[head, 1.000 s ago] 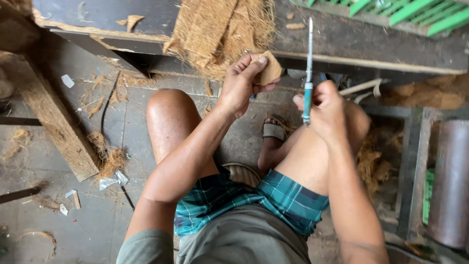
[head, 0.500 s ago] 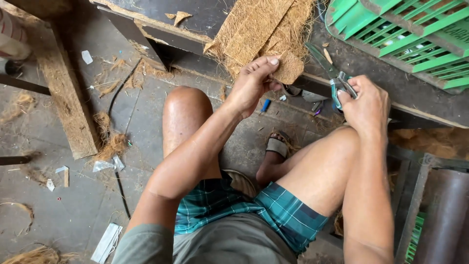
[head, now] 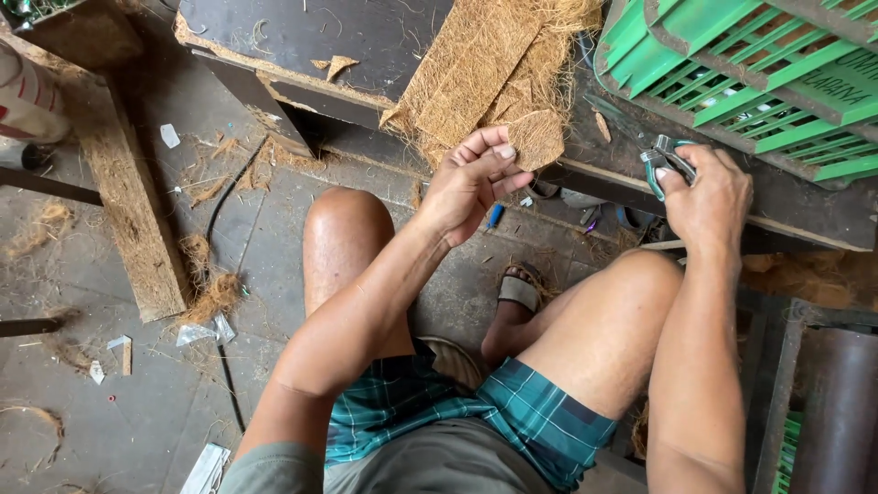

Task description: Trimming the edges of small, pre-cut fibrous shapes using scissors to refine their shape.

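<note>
My left hand (head: pixel 471 183) pinches a small brown coir-fibre piece (head: pixel 535 137) between thumb and fingers, held up at the edge of the dark low bench (head: pixel 302 37). Just above it, larger coir-fibre sheets (head: pixel 466 69) lie on the bench. My right hand (head: pixel 709 197) grips scissors with teal handles (head: pixel 663 160), blades pointing up-left toward a green plastic crate (head: pixel 759 82). Both of my bare knees are raised in front of me, over plaid shorts.
A wooden plank (head: pixel 128 201) lies on the concrete floor at left, with fibre scraps (head: pixel 210 293) and paper bits around it. A black cable (head: pixel 219 274) runs across the floor. A sandalled foot (head: pixel 517 293) rests under the bench. A dark metal cylinder (head: pixel 837 402) stands at right.
My left hand carried the fibre piece up to the bench edge. My right hand swung the scissors from upright to lying flat toward the crate. The view tilted up and right.
</note>
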